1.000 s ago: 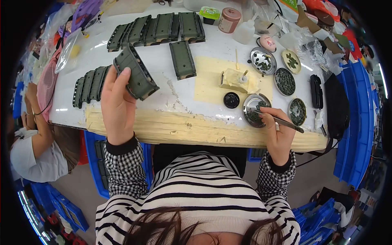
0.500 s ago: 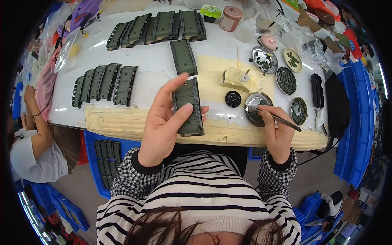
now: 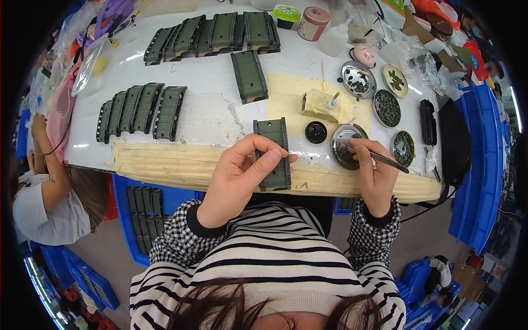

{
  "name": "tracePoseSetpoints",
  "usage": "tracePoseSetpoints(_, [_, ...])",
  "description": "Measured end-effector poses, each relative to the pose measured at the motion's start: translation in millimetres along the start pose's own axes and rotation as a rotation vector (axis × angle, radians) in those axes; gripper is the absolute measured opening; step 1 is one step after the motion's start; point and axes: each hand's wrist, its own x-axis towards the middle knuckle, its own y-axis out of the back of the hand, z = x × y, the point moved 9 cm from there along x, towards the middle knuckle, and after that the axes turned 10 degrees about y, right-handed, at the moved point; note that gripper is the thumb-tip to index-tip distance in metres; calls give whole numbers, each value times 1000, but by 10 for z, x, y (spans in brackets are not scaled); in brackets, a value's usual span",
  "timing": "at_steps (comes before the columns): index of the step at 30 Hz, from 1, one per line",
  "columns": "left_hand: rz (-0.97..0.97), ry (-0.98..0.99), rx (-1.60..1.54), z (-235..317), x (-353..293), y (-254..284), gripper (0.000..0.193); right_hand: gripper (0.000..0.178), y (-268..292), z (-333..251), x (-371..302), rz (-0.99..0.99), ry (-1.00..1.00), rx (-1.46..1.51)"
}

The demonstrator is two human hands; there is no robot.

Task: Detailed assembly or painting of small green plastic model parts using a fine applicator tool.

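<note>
My left hand [image 3: 231,181] is closed round a dark green rectangular cover with ridged edges [image 3: 273,170], near the table's front edge. Its thumb and forefinger bend over the upper face. My right hand [image 3: 377,179] pinches metal tweezers [image 3: 391,162], whose tips reach into a shiny round dish [image 3: 338,151] with dark bits in it. Just left of that dish stands a small black-filled pot [image 3: 315,132]. Behind it is a tape-covered block [image 3: 319,110] with a short stick in it. Another green cover [image 3: 249,77] lies flat beyond my left hand.
Rows of similar covers stand at the back [image 3: 223,33] and left [image 3: 146,110]. More dishes of green pieces [image 3: 387,108] sit at right. A white squeeze bottle [image 3: 333,39] and pink tin [image 3: 314,25] stand behind. Another person [image 3: 52,206] is at far left, a blue crate [image 3: 127,220] below.
My left hand has brought the cover rightward and a little nearer me, and its raised forefinger has curled down. My right hand and the tweezers have hardly moved at the dish.
</note>
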Motion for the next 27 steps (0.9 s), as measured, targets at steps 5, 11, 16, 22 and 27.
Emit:
tracePoseSetpoints(5, [-7, 14, -9, -9, 7, -45, 14, 14, 21, -43, 50, 8, 38, -40])
tracePoseSetpoints(11, [-20, 20, -17, -32, 6, -51, 14, 14, -9, -38, 81, -19, 64, -60])
tracePoseSetpoints(16, [-18, 38, -30, -53, 1, -43, 15, 14, -21, -4, 75, -17, 63, -49])
tracePoseSetpoints(22, [-17, 44, -36, -65, 9, -47, 16, 14, 14, 22, 58, 19, 7, -11])
tracePoseSetpoints(27, [-15, 40, -40, -64, 8, -55, 16, 14, 3, 25, 55, 11, 20, -28])
